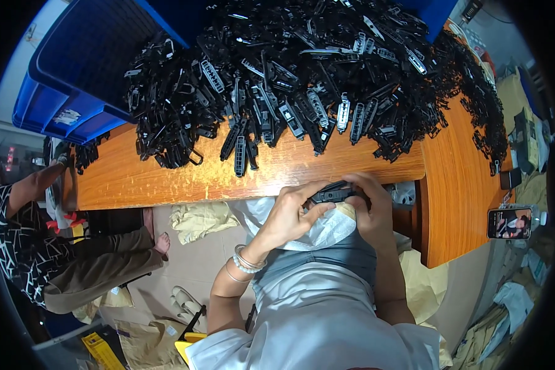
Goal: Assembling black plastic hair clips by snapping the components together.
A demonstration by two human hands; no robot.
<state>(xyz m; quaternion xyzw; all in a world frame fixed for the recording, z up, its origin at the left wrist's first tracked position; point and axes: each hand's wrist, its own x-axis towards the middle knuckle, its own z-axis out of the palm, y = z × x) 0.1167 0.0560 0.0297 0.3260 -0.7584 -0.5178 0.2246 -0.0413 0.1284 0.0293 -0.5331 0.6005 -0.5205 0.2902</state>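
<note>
A black elongated plastic part (pixel 331 195) with a slotted body is held just off the table's near edge, above my lap. My left hand (pixel 293 214) grips its left end, thumb below and fingers on top. My right hand (pixel 371 208) closes round the right end, its fingertips meeting the part from above and below. The fingers hide both ends. Beyond my hands, a big heap of similar black plastic parts (pixel 289 80), some with pale ladder-like faces, covers the far side of the wooden table (pixel 185 179).
A blue plastic crate (pixel 74 108) stands at the far left. At the right, a smartphone (pixel 509 224) is propped beside the table's side wing (pixel 453 203). Another person's legs (pixel 105 262) extend in from the left. Brown paper bags (pixel 151 342) lie on the floor.
</note>
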